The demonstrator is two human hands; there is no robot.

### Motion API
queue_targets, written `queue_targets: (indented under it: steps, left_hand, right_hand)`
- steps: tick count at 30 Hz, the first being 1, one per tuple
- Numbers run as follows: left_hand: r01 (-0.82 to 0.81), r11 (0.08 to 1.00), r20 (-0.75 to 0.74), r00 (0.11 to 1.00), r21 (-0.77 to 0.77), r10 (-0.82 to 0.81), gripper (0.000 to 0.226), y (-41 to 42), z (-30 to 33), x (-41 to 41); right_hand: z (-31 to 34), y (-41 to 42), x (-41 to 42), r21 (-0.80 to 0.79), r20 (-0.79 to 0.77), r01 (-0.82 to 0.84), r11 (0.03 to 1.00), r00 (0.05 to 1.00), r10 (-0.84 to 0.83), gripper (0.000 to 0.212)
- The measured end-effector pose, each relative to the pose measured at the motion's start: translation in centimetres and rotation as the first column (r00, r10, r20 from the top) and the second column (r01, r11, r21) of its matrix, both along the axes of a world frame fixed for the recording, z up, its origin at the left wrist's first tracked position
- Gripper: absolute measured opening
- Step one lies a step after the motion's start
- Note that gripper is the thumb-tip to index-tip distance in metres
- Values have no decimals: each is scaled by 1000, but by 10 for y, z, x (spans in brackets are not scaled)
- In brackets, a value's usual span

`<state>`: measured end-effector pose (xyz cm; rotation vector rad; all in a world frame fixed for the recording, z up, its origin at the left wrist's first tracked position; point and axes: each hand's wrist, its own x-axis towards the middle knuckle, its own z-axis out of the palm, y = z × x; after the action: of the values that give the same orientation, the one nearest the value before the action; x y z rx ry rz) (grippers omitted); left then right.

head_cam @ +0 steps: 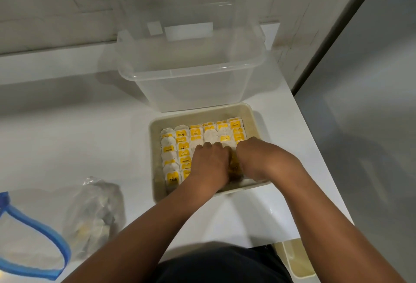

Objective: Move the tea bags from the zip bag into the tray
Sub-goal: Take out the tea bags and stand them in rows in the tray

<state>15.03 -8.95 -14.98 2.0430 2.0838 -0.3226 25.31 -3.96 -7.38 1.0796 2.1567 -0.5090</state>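
Under both hands' grip (234, 159), tea bags (180, 145) fill tray (202, 114).

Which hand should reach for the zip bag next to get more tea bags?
Left, probably. The zip bag lies at the counter's near left, on the same side as the left hand. The right hand sits further right in the tray and would have to cross over.

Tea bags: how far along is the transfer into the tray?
Mostly done: the beige tray already holds rows of tea bags across most of its floor. In hand: the left hand and right hand are down in the tray's near right part; what they hold is hidden. Left: a crumpled clear bag nearby seems to hold a few more.
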Motion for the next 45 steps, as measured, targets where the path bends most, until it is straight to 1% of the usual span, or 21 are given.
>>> queue_targets:
  steps: [3,5,9,12,13,14,16,18,20,22,25,27,29,32,35,38,40,42,43,45]
  left_hand:
    - [-10,1000,-29,1000,-2,10,36,2,-3,-1]
    - [-19,1000,-26,999,-1,19,38,4,-3,-2]
    - [-33,998,17,999,49,32,28,3,-2,-6]
    - [-94,988,105,991,120,82,23,-2,5,-14]
    - [-123,984,153,983,132,102,24,-5,11,-17]
    - [-152,979,202,972,137,123,26,-8,18,-21]
    - [-215,968,315,935,133,164,24,-17,34,-31]
    - [-278,950,419,886,144,196,15,-33,47,-44]
    - [-343,922,489,844,179,219,11,-55,60,-59]
    - [-409,886,551,801,219,234,10,-82,74,-74]
    - [-498,828,630,737,258,247,6,-127,95,-96]
    - [-548,793,665,700,266,261,3,-159,108,-109]
    - [-622,749,719,627,230,300,4,-192,118,-120]
    - [-701,690,766,540,180,349,3,-238,124,-137]
    - [-746,645,782,498,167,374,6,-272,122,-154]
    - [-751,633,771,511,186,380,8,-296,118,-170]
    - [-742,628,742,554,234,378,10,-311,111,-181]
    - [-745,592,701,598,306,390,22,-324,102,-191]
    - [-761,555,692,599,336,403,31,-330,97,-195]
    - [-814,460,705,556,356,439,55,-335,86,-201]
  right_hand:
    - [-2,5,-5,-58,83,3,998,997,2,32]
    - [-6,9,-6,-97,94,43,994,995,-34,27]
    - [-9,11,-4,-61,4,52,997,999,-52,24]
    - [-3,8,-3,-43,-12,-16,999,1000,15,9]
    - [-2,8,-2,-21,-59,-8,1000,998,6,10]
    - [0,7,-1,-2,-138,13,1000,990,-14,13]
    - [5,2,-1,33,-335,66,997,941,-51,21]
    - [12,-7,-3,37,-517,141,989,850,-102,20]
    - [20,-23,-9,-16,-647,191,982,746,-156,17]
    - [27,-41,-19,-78,-728,183,980,662,-182,17]
    - [39,-75,-44,-144,-808,124,982,558,-189,15]
    - [46,-102,-64,-163,-841,87,983,508,-185,11]
    - [51,-127,-84,-199,-858,45,979,474,-196,7]
    - [53,-163,-112,-248,-852,-49,968,486,-194,8]
    - [50,-190,-136,-252,-844,-98,963,508,-169,8]
    - [49,-213,-153,-247,-844,-107,963,512,-160,7]
    - [48,-226,-161,-230,-837,-99,968,528,-145,7]
    - [46,-236,-167,-226,-824,-73,971,547,-151,9]
    - [44,-241,-170,-231,-815,-45,972,554,-168,11]
    - [42,-250,-177,-223,-811,14,975,552,-194,15]
